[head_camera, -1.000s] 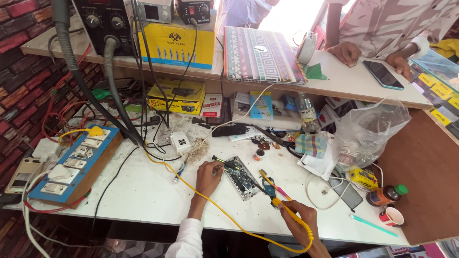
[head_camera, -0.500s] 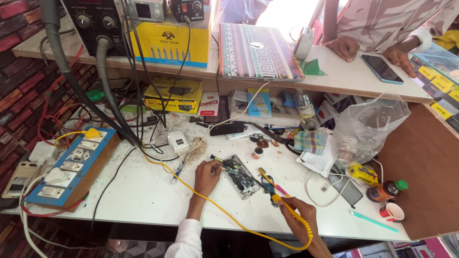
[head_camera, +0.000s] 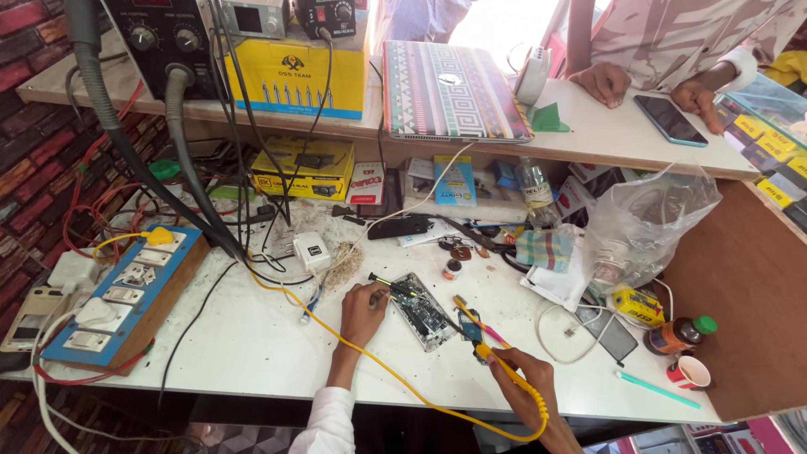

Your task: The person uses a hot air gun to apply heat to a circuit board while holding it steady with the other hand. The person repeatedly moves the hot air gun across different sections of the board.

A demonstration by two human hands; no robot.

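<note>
An opened phone (head_camera: 423, 311) lies on a cluttered white workbench (head_camera: 252, 345) beside a brick wall (head_camera: 34, 134). It is steadied by the left hand (head_camera: 363, 313), which grips a screwdriver (head_camera: 388, 286). At its four o'clock, a yellow-handled soldering iron (head_camera: 503, 363) is grasped by the right hand (head_camera: 525, 391).
</note>
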